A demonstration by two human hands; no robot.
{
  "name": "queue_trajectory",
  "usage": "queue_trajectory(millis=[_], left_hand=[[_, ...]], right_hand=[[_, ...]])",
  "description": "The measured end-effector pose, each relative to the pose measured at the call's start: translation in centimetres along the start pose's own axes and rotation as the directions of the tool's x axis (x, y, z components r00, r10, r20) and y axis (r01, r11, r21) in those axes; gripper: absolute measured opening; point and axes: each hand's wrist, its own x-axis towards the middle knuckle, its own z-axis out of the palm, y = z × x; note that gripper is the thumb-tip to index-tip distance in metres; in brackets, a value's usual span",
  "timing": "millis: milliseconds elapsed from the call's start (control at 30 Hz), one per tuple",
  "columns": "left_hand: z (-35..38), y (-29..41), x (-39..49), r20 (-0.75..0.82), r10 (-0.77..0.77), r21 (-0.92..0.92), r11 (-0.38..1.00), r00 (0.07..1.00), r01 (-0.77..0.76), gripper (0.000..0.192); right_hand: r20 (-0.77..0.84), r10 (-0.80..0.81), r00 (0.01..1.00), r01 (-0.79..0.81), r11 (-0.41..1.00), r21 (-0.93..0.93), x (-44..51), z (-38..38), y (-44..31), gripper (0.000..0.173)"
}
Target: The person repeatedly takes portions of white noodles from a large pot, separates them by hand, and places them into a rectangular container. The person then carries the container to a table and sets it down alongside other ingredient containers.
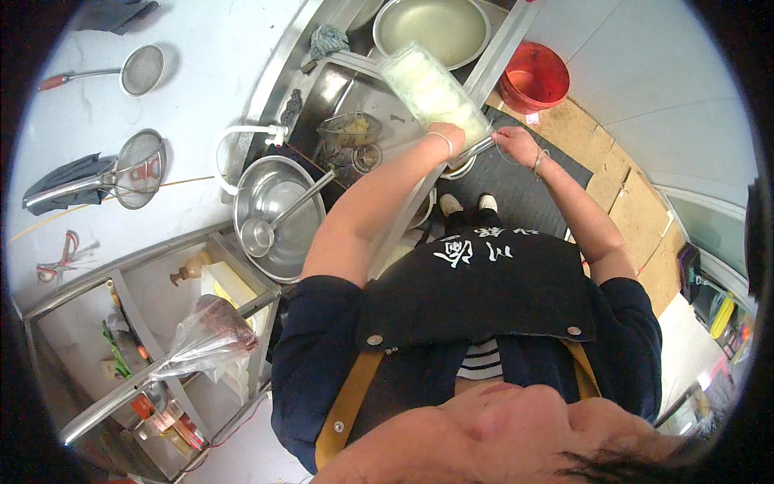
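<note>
I hold a clear rectangular tub [432,91] at a slant over the edge of the sink. Pale yellow-white contents fill much of it; their exact kind cannot be told. My left hand [446,138] is closed around the tub's left side near its close end, fingers partly hidden. At the close right corner, my right hand [519,144] grips the rim. Beneath the tub lies a stainless steel sink [393,100], with a wire strainer [351,128] of yellowish scraps in it. Just beyond the tub stands a wide metal basin of cloudy pale liquid [432,27].
A red bucket [535,78] stands on the floor at right. Left of the sink are a white tap [242,130] and a steel bowl [290,163] with a ladle [260,236]. Sieves [142,69] and scissors [60,260] hang on the wall. A metal-framed rack [118,284] holds bottles.
</note>
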Motion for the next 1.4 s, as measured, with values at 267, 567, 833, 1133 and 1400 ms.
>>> queue_trajectory(millis=[267, 567, 833, 1133, 1400], left_hand=[[-0.3, -0.5, -6.2, -0.276, 0.202, -0.059, 0.972, 0.94, -0.227, 0.033], [1.1, -0.2, -0.8, -0.139, 0.322, -0.237, 0.907, 0.936, -0.347, 0.034], [-1.3, -7.8, 1.1, -0.366, -0.244, -0.37, 0.924, 0.898, 0.1, 0.025], [-2.0, -9.1, 4.9, -0.216, -0.286, -0.232, 0.944, 0.934, 0.236, 0.042], [-2.0, -9.4, 5.5, -0.139, -0.209, -0.172, 0.968, 0.968, 0.184, 0.048]], right_hand=[[-0.172, -0.126, 0.977, 0.107, 0.988, -0.114, -0.4, -2.0, 0.8, 0.026], [-0.146, -0.104, 0.984, 0.104, 0.995, -0.007, -2.0, -3.3, -2.9, 0.025], [-0.195, -0.033, 0.98, 0.056, 0.992, 0.112, -4.0, -3.6, -2.3, 0.023], [-0.208, -0.008, 0.978, 0.057, 0.971, 0.231, -5.8, -2.0, -0.5, 0.02], [-0.141, 0.015, 0.99, 0.019, 0.971, 0.237, -6.8, -2.2, -0.8, 0.018]])
